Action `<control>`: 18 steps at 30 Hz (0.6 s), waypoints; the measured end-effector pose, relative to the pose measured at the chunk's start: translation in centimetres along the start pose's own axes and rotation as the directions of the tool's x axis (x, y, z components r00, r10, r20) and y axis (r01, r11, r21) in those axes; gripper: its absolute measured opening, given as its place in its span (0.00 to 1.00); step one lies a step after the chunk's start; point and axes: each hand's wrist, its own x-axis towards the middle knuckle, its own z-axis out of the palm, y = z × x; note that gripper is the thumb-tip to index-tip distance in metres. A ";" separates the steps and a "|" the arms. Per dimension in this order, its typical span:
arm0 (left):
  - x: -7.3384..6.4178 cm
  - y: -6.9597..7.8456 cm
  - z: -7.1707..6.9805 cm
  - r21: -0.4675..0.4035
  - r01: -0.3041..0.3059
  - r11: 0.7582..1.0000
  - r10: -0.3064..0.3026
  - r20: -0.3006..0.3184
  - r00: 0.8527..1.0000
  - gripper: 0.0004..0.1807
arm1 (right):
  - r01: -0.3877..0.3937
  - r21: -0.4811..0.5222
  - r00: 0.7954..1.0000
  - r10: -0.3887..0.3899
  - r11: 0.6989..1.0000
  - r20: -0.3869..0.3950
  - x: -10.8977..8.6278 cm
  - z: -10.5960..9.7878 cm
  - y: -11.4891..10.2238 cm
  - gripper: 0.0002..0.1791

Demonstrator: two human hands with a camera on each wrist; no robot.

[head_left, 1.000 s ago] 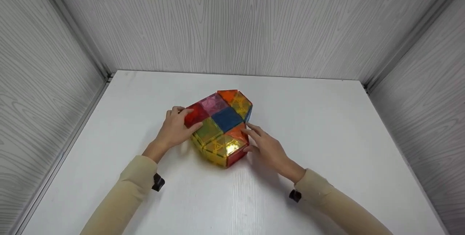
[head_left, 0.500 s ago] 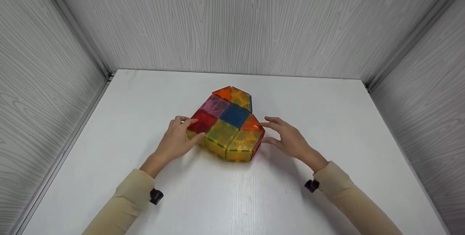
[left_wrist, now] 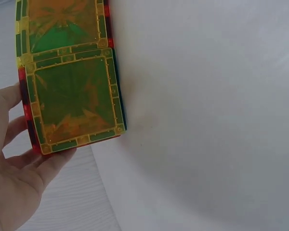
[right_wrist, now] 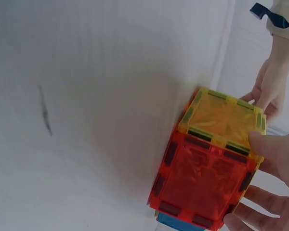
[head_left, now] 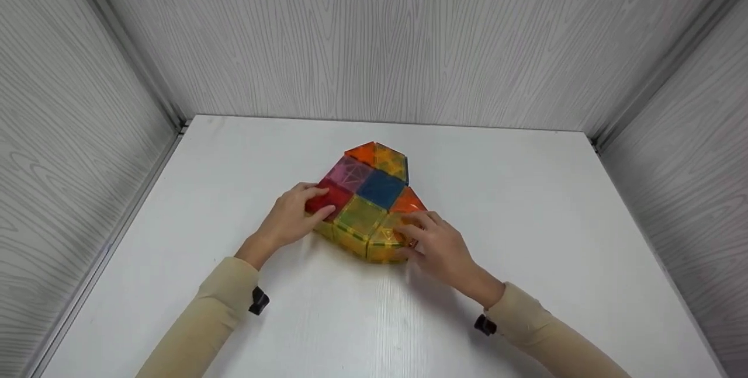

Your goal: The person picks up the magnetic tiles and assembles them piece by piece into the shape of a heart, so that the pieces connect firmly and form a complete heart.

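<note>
A block built of translucent magnetic tiles (head_left: 380, 189), with a notched, heart-like outline, lies flat on the white table. Its top shows red, pink, blue, yellow and orange tiles. My left hand (head_left: 286, 217) grips the red corner at the left, fingers on top and thumb along the near edge; the left wrist view shows those fingers curled round the end beside a yellow side tile (left_wrist: 74, 101). At the near right corner, my right hand (head_left: 447, 255) holds the block. In the right wrist view its thumb presses a yellow side tile (right_wrist: 224, 118), with fingers across the red tile's (right_wrist: 197, 183) far edge.
The white table (head_left: 374, 319) meets a grey wood-grain panel (head_left: 374, 39) at the back. Similar panels stand at left (head_left: 70, 132) and right (head_left: 684, 132). A black wrist device (head_left: 258, 301) sits at each cuff.
The block has turned counterclockwise, its near end swinging right. My right hand moved out to the right, then came back in onto the near right corner. My left hand stays at the red corner.
</note>
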 end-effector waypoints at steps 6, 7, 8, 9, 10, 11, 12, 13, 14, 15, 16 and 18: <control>-1.7 1.8 1.6 0.009 0.028 1.000 -0.028 -0.052 0.998 0.30 | -0.051 0.029 0.999 0.051 0.998 0.004 -0.6 -0.9 2.4 0.23; -2.0 2.3 2.1 0.014 0.037 0.999 -0.036 -0.062 0.997 0.30 | -0.070 0.038 0.998 0.069 0.997 0.006 -0.7 -1.2 2.9 0.24; -2.4 2.9 2.5 0.018 0.051 0.999 -0.049 -0.069 0.996 0.30 | -0.087 0.046 0.996 0.086 0.995 0.009 -0.8 -1.4 3.5 0.24; -2.8 3.5 3.0 0.021 0.065 0.998 -0.063 -0.073 0.995 0.31 | -0.106 0.058 0.994 0.105 0.993 0.015 -0.9 -1.7 4.1 0.24; -3.2 4.0 3.5 0.024 0.078 0.997 -0.076 -0.073 0.994 0.31 | -0.123 0.070 0.992 0.122 0.990 0.022 -0.9 -1.9 4.7 0.24; -3.5 4.6 3.8 0.022 0.089 0.996 -0.087 -0.079 0.993 0.31 | -0.133 0.080 0.991 0.131 0.988 0.039 -0.8 -2.1 5.4 0.24; -3.9 5.1 4.2 0.016 0.096 0.995 -0.094 -0.081 0.992 0.31 | -0.143 0.091 0.989 0.138 0.986 0.057 -0.8 -2.3 6.1 0.25; -4.2 5.6 4.5 0.012 0.098 0.995 -0.097 -0.079 0.992 0.31 | -0.157 0.109 0.986 0.150 0.982 0.075 -0.8 -2.5 6.8 0.25; -4.5 6.1 4.7 0.012 0.090 0.996 -0.089 -0.076 0.993 0.31 | -0.171 0.129 0.983 0.160 0.977 0.091 -0.8 -2.6 7.5 0.25; -4.8 6.5 4.8 0.008 0.082 0.997 -0.081 -0.068 0.994 0.30 | -0.188 0.149 0.979 0.173 0.971 0.105 -0.8 -2.8 8.2 0.25; -5.0 6.8 4.9 0.006 0.070 0.998 -0.069 -0.059 0.996 0.30 | -0.205 0.164 0.975 0.187 0.965 0.121 -0.8 -3.0 8.9 0.25; -5.1 7.1 4.9 0.008 0.046 0.999 -0.045 -0.042 0.998 0.30 | -0.241 0.187 0.965 0.215 0.952 0.148 -1.0 -3.3 9.7 0.25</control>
